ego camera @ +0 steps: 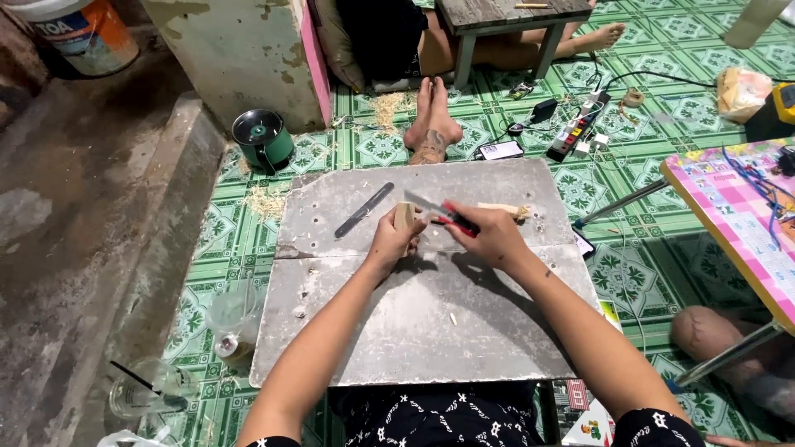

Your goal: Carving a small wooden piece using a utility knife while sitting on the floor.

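1. The room: a floor (248, 240) of green patterned tiles runs under everything, with a bare concrete strip along the left and a peeling wall block far left. Another person sits at the far side, bare feet (432, 124) pointing toward the worktop.
2. The worktop (414, 331) is a grey, pitted slab lying low in the middle of the floor, dotted with pale wood chips. A low table with a pink patterned top (737, 215) juts in from the right.
3. Smaller things around: a green pot (263, 136) far left of the slab, a power strip (575, 128) and a phone (501, 150) beyond its far edge, a clear plastic cup (141, 389) near left.
4. A dark flat file (363, 210) lies loose on the far left part of the slab, slanting, just left of the hands.
5. The left hand (391, 242) is curled around a small pale wood piece (405, 217), holding it upright just above the slab's far half.
6. The right hand (490, 238) is closed around a red-handled knife (443, 213). Its long axis runs left and slightly far, the blade tip meeting the wood piece, so the wood lies directly left of the right hand.
7. A second pale wood piece (505, 210) lies on the slab just beyond the right hand.
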